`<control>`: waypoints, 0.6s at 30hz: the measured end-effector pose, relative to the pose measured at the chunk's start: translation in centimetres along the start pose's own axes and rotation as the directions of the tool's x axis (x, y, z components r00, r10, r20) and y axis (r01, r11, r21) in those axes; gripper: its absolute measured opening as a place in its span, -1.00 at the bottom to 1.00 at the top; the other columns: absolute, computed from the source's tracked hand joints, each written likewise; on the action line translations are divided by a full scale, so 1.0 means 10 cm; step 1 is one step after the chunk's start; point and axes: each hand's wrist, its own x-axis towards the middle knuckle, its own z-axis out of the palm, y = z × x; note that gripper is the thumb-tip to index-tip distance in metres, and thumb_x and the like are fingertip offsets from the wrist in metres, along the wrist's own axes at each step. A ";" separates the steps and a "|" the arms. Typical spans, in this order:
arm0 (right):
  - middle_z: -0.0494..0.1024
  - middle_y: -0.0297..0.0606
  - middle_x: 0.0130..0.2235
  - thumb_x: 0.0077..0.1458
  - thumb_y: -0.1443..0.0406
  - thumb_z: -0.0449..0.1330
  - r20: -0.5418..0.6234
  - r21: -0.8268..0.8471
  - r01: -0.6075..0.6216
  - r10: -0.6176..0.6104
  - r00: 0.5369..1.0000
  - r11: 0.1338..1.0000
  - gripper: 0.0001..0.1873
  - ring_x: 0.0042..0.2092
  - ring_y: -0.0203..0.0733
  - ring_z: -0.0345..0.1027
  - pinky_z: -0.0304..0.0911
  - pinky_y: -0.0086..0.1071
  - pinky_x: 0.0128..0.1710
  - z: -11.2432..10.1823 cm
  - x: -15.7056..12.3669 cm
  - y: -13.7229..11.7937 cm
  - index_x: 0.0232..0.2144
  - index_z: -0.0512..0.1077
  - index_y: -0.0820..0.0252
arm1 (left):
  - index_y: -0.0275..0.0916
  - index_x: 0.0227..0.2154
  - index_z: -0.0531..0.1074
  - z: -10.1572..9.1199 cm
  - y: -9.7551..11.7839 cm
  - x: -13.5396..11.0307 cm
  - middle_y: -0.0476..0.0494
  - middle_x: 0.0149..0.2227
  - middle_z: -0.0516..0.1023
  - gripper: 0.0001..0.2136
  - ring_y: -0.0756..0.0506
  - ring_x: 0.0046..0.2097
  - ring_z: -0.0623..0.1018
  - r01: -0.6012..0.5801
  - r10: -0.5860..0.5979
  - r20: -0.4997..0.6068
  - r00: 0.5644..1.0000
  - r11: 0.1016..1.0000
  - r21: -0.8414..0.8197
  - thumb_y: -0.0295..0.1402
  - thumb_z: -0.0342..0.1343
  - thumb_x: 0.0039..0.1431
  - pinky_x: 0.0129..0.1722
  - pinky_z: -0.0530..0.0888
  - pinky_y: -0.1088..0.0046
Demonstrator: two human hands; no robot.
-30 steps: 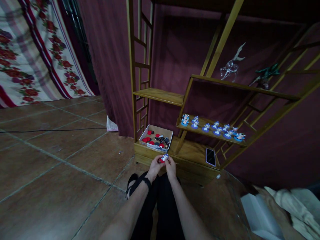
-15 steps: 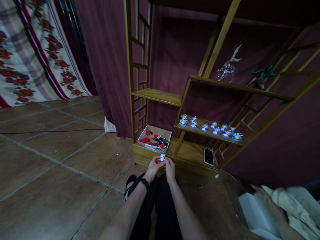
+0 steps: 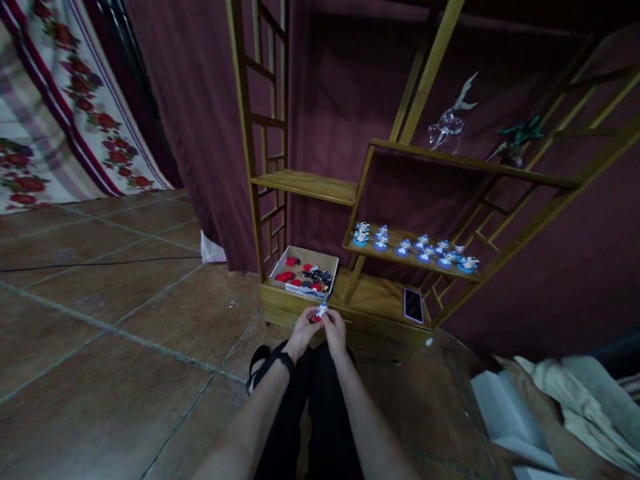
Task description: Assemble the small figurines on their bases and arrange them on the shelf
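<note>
Figurine (image 3: pixel 323 309) on red base (image 3: pixel 317 319), in both hands (image 3: pixel 303 327), near box (image 3: pixel 314 258)

Fingers (image 3: pixel 332 319) partly hide the figurine's (image 3: pixel 323 309) red base (image 3: pixel 317 319); the box's (image 3: pixel 316 259) dark pieces (image 3: pixel 324 275) are too small to identify; the top edge crops the shelving (image 3: pixel 307 185).

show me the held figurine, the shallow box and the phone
held figurine (image 3: pixel 323 309), head view: upper part
shallow box (image 3: pixel 300 289), head view: front wall
phone (image 3: pixel 413 305), head view: dark screen

There are two hands (image 3: pixel 301 331), one held figurine (image 3: pixel 323 311), eleven shelf figurines (image 3: pixel 404 247), one box (image 3: pixel 316 259) and one phone (image 3: pixel 413 305).
</note>
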 end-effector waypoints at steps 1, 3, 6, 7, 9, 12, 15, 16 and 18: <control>0.55 -0.34 -0.36 -0.13 0.18 0.13 0.001 -0.001 0.001 -0.001 1.000 1.000 -0.76 -0.29 -0.17 0.37 0.23 -0.37 -0.25 0.00 0.00 0.01 -0.38 0.49 0.11 | -0.28 -0.38 0.39 0.00 0.00 0.00 -0.07 -0.36 0.52 -0.65 -0.03 -0.30 0.49 0.004 -0.004 0.008 1.000 1.000 0.002 -0.54 0.25 -0.36 -0.22 0.37 0.44; 0.55 -0.34 -0.37 -0.13 0.19 0.14 0.005 -0.004 0.004 -0.004 1.000 1.000 -0.77 -0.30 -0.17 0.37 0.22 -0.37 -0.26 0.00 0.01 0.02 -0.39 0.48 0.12 | -0.28 -0.37 0.39 0.00 -0.01 0.01 -0.08 -0.36 0.52 -0.65 -0.03 -0.30 0.49 0.010 -0.011 0.023 1.000 1.000 0.003 -0.54 0.25 -0.36 -0.20 0.37 0.43; 0.55 -0.34 -0.38 -0.13 0.19 0.14 0.008 -0.006 0.006 -0.006 1.000 1.000 -0.79 -0.31 -0.18 0.37 0.22 -0.37 -0.26 0.00 0.03 0.05 -0.40 0.47 0.13 | -0.29 -0.36 0.39 -0.01 -0.03 0.01 -0.10 -0.33 0.53 -0.63 -0.03 -0.29 0.49 0.018 -0.018 0.037 0.999 1.000 -0.009 -0.55 0.26 -0.36 -0.19 0.37 0.42; 0.54 -0.35 -0.38 -0.13 0.19 0.14 0.006 -0.006 0.006 -0.006 1.000 1.000 -0.79 -0.31 -0.18 0.37 0.22 -0.37 -0.26 0.00 0.04 0.07 -0.40 0.46 0.13 | -0.29 -0.35 0.39 -0.01 -0.03 0.01 -0.11 -0.32 0.53 -0.63 -0.03 -0.29 0.50 0.022 -0.021 0.042 0.999 1.000 -0.016 -0.56 0.26 -0.36 -0.18 0.38 0.41; 0.54 -0.35 -0.38 -0.13 0.19 0.14 0.002 -0.002 0.006 -0.006 1.000 1.000 -0.79 -0.32 -0.18 0.37 0.22 -0.36 -0.26 0.00 0.05 0.09 -0.40 0.46 0.13 | -0.29 -0.34 0.39 -0.02 -0.04 0.02 -0.12 -0.31 0.53 -0.62 -0.03 -0.29 0.50 0.031 -0.030 0.053 0.998 0.999 -0.025 -0.56 0.26 -0.36 -0.17 0.38 0.40; 0.54 -0.35 -0.39 -0.14 0.18 0.14 0.002 0.004 0.004 -0.004 1.000 1.000 -0.79 -0.32 -0.18 0.36 0.22 -0.36 -0.27 0.00 0.05 0.11 -0.41 0.45 0.13 | -0.30 -0.34 0.40 -0.02 -0.06 0.03 -0.13 -0.31 0.54 -0.61 -0.04 -0.29 0.51 0.038 -0.037 0.059 0.998 0.999 -0.026 -0.57 0.27 -0.36 -0.16 0.39 0.39; 0.54 -0.35 -0.40 -0.15 0.19 0.14 0.003 0.001 0.000 0.000 1.000 1.000 -0.79 -0.33 -0.18 0.36 0.22 -0.37 -0.28 0.00 0.06 0.13 -0.42 0.45 0.13 | -0.31 -0.34 0.42 -0.03 -0.09 0.04 -0.13 -0.33 0.55 -0.62 -0.04 -0.30 0.52 0.041 -0.040 0.047 0.998 0.999 -0.021 -0.57 0.27 -0.37 -0.17 0.39 0.39; 0.54 -0.35 -0.40 -0.15 0.19 0.14 0.003 -0.001 0.000 0.000 1.000 1.000 -0.79 -0.33 -0.18 0.36 0.22 -0.37 -0.28 0.00 0.06 0.14 -0.41 0.45 0.13 | -0.31 -0.35 0.42 -0.03 -0.09 0.05 -0.13 -0.34 0.55 -0.63 -0.04 -0.30 0.52 0.043 -0.042 0.043 0.998 0.999 -0.018 -0.57 0.27 -0.37 -0.17 0.40 0.39; 0.53 -0.35 -0.39 -0.15 0.20 0.13 0.006 -0.006 0.003 -0.003 1.000 1.000 -0.79 -0.33 -0.18 0.36 0.22 -0.37 -0.27 0.00 0.07 0.16 -0.40 0.45 0.13 | -0.31 -0.35 0.43 -0.03 -0.11 0.06 -0.13 -0.35 0.55 -0.63 -0.04 -0.31 0.52 0.046 -0.045 0.032 0.998 0.999 -0.011 -0.56 0.28 -0.36 -0.18 0.40 0.40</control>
